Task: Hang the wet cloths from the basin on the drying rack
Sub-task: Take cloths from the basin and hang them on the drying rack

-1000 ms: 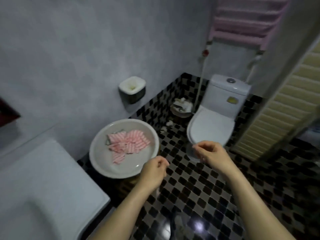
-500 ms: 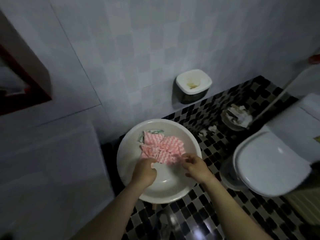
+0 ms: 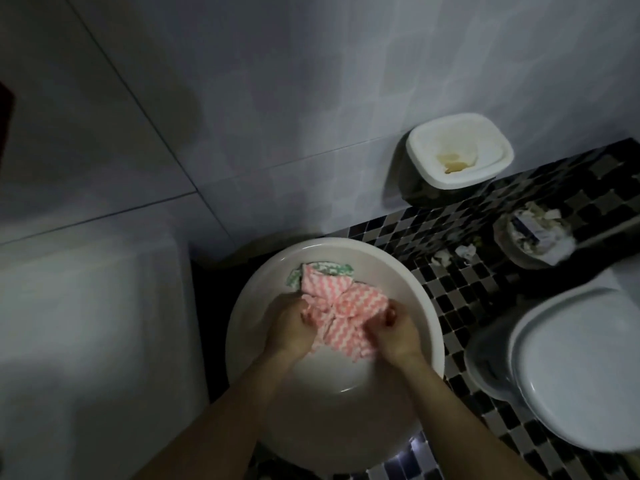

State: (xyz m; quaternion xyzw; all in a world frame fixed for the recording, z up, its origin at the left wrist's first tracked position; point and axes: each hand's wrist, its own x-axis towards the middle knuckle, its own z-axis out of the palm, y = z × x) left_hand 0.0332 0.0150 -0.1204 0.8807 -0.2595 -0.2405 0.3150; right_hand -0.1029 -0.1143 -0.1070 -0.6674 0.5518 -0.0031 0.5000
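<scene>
Cloths: pink striped cloth point(image 3: 341, 311) bunched atop a green cloth point(image 3: 323, 269), both lying in the white basin point(image 3: 408, 292) on the tiled floor point(image 3: 460, 282). Risk: lifting both tangled together, dripping onto tiles. Left hand point(image 3: 289, 329) and right hand point(image 3: 393, 332) curled shut, gripping pink fabric's edges.

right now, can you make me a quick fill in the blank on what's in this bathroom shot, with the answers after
1. Both hands, the left hand and the right hand, grip a pink and white ____.
2. The pink cloth lies in a round white ____.
3. A cloth at the far side of the basin, partly under the pink one, is white and ____.
4. The floor is tiled in a black and silver ____ pattern.

Missing words: cloth; basin; green; checkered
</scene>
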